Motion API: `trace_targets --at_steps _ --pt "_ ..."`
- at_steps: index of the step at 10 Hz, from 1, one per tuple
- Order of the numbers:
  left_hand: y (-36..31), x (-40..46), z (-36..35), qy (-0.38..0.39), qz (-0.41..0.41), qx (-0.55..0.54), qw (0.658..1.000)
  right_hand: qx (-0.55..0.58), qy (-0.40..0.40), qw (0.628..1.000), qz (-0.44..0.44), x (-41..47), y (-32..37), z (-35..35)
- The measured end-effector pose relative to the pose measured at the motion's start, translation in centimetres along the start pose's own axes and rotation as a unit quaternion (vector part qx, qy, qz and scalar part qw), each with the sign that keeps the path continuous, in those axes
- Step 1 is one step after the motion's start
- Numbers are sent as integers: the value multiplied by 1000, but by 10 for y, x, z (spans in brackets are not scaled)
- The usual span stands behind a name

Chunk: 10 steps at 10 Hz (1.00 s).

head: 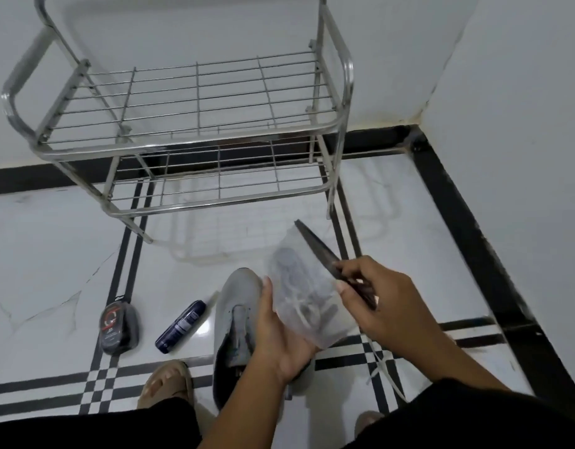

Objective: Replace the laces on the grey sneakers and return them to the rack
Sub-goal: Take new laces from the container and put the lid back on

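Hands meet above a grey fabric sneaker point(229, 315) on glossy white floor tiles point(53, 254): the left hand point(279, 335) grips a clear crinkled plastic bag point(307, 296) of dark laces, the right hand point(377, 303) clasps dark scissors point(322, 251). Behind stands a chrome wire rack point(195, 102); labels on a blue spray can point(181, 325) and a black pouch point(117, 328) are unreadable.

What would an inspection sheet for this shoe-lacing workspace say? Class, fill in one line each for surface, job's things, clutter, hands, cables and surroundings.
Surface: glossy white tiled floor with black stripes.
Job's things: grey sneaker on the floor without laces; clear plastic packet with dark contents, probably new laces; steel shoe rack, both shelves bare.
Clutter: dark spray can lying on its side; black polish container beside it; white lace loose on the floor.
Hands: left hand holds the packet; right hand grips scissors, blades at the packet's top.
Cables: nothing seen.
Surroundings: white walls meeting at a corner, black skirting.
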State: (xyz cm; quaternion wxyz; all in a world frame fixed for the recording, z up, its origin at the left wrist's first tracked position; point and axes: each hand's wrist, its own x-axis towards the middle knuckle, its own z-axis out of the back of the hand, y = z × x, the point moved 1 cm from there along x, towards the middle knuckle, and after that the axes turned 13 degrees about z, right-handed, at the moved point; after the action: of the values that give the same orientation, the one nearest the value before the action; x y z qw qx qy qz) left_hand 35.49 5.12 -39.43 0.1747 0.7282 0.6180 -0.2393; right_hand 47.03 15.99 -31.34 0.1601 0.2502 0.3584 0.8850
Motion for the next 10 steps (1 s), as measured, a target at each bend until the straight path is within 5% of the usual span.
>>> trace_targets --at_steps 2,4,6,8,9,10 --pt "23 14 3 -101 -4 105 989 -83 -11 993 -84 -41 -27 -2" --pt "22 20 15 -136 10 115 984 -55 -165 957 -231 -50 -51 3" --pt "21 6 30 -72 -36 53 995 18 -341 854 -393 -77 -106 30" --pt "24 4 60 -129 -75 -56 987 278 -207 796 -496 -138 -134 -27" --pt "29 2 51 -150 -89 -14 985 260 -168 793 -524 -166 -134 -47" --pt "30 2 36 -202 -99 1 974 186 -213 779 -559 -190 -140 -31"
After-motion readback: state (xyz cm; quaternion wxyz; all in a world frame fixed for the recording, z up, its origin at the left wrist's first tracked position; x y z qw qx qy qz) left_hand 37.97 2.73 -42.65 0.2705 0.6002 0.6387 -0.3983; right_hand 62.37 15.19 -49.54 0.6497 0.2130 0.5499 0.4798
